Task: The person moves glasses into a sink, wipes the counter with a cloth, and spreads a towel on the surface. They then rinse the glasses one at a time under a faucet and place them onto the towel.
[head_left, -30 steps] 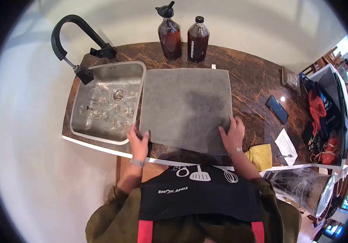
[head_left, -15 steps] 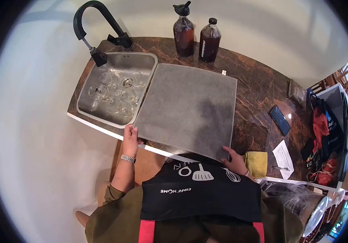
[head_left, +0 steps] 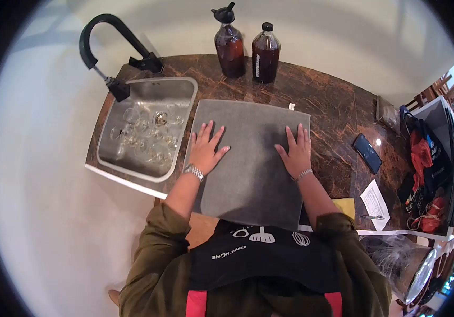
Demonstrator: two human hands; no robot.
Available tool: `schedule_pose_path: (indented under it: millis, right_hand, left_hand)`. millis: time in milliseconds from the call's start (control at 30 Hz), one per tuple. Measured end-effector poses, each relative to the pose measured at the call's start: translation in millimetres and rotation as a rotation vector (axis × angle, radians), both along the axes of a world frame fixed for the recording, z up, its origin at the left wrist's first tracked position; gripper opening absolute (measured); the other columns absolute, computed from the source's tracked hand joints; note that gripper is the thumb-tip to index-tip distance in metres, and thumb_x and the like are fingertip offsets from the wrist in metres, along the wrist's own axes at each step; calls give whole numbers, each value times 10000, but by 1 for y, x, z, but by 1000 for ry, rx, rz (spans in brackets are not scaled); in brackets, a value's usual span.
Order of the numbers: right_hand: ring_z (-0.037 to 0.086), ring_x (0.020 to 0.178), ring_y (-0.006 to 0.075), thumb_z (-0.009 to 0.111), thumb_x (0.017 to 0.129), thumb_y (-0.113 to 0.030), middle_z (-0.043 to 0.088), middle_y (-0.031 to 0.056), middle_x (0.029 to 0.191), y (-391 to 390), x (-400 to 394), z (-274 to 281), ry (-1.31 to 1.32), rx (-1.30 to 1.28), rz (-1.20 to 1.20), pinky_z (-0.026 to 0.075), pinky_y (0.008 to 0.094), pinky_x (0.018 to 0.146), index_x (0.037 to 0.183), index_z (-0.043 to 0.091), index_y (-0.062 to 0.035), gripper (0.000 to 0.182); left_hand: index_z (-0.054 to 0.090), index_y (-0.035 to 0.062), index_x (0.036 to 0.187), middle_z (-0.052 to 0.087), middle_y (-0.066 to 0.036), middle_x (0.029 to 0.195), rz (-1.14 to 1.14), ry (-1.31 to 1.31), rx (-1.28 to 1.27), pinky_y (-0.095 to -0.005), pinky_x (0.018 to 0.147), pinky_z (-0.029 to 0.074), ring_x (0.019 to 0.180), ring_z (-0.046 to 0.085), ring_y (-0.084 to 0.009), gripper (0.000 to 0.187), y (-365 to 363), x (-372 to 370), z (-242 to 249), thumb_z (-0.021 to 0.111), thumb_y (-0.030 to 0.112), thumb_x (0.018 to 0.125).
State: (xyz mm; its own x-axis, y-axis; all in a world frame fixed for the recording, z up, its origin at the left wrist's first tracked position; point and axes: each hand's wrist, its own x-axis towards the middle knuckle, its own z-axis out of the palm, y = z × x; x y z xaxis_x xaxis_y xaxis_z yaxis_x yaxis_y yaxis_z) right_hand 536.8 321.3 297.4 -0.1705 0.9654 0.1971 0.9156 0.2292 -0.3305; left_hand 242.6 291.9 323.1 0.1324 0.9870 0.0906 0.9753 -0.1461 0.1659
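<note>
Grey cloth (head_left: 252, 185) is laid on the worktop (head_left: 330, 142), right of the sink (head_left: 168, 91); near edge seemingly carried past the worktop's front | long axis judged front-to-back | left hand (head_left: 207, 148) and right hand (head_left: 296, 152) both placed flat on it, by opposite side edges, neither nearer | both outspread, nothing grasped

Cloth (head_left: 250, 169): grey, plain, roughly square. Lies flat, unfolded, just right of sink (head_left: 158, 96), one side running alongside. Shading darker on right half. Small white tag (head_left: 292, 106) pokes out at far edge, at corner away from sink.
</note>
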Motion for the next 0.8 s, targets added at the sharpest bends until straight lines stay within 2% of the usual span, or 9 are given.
schedule_pose_path:
  millis: [33,67,133,367,433,533,600,667,800]
  right_hand:
    - [204,1389,348,474,881,-557,198,177,1510,13,-8,-2,-116,-39,-81,182,536,1103,1429,334,-217,660]
    - [204,1389,348,474,881,-557,198,177,1510,21,-11,-3,-118,-46,-98,182,536,1103,1429,334,-217,660]
    - [131,1416,318,428,875,-612,160,121,1535,33,-15,12,-261,-182,-142,116,543,1121,1451,285,-250,695]
    - [137,1420,291,415,858,-642,165,93,1539,79,-11,8,-262,-146,-202,102,537,1127,1450,290,-269,710]
    - [152,1418,289,406,869,-633,178,86,1538,85,-11,8,-301,-123,-204,117,541,1122,1449,296,-263,697]
    - [143,1414,324,419,877,-612,164,127,1535,62,-6,3,-277,-103,-241,109,543,1121,1449,299,-246,690]
    - [132,1408,363,439,877,-593,148,175,1528,25,-3,10,-161,-35,-237,119,547,1115,1447,306,-207,701]
    - [143,1405,365,468,864,-580,152,172,1527,-30,-5,20,-194,-45,-152,140,545,1109,1440,321,-197,707]
    - [168,1400,357,484,854,-571,179,156,1523,-117,-15,15,-241,-135,-181,158,547,1102,1434,337,-204,702]
  left_hand:
    - [332,241,1435,243,-125,1504,-16,-1,1,-497,1122,171,1393,211,-316,644,21,-4,-6,522,497,875]
    - [311,258,1443,211,-107,1520,-12,47,-30,-489,1129,151,1404,186,-294,647,40,-9,-13,485,531,882]
    - [275,293,1456,174,-81,1539,-15,143,-85,-473,1141,117,1419,152,-252,658,63,-11,-16,422,592,889]
    - [289,313,1448,195,-80,1533,-75,80,-63,-465,1144,104,1416,160,-252,656,118,-10,-13,440,597,876]
    - [299,265,1448,193,-78,1534,-89,71,-61,-466,1149,76,1422,139,-248,673,128,-11,-15,431,599,880]
    - [306,204,1447,206,-102,1527,-131,50,26,-473,1146,79,1416,161,-263,692,120,-19,-14,475,559,877]
    - [348,155,1424,244,-134,1507,-246,-68,92,-495,1137,113,1401,196,-308,692,83,-28,-4,518,520,861]
    - [366,188,1418,251,-147,1499,-396,-184,19,-521,1124,142,1391,214,-331,674,25,-36,14,523,522,854]
    - [381,249,1409,257,-132,1496,-519,-73,-91,-531,1114,160,1383,228,-326,635,-49,-62,-1,507,535,857]
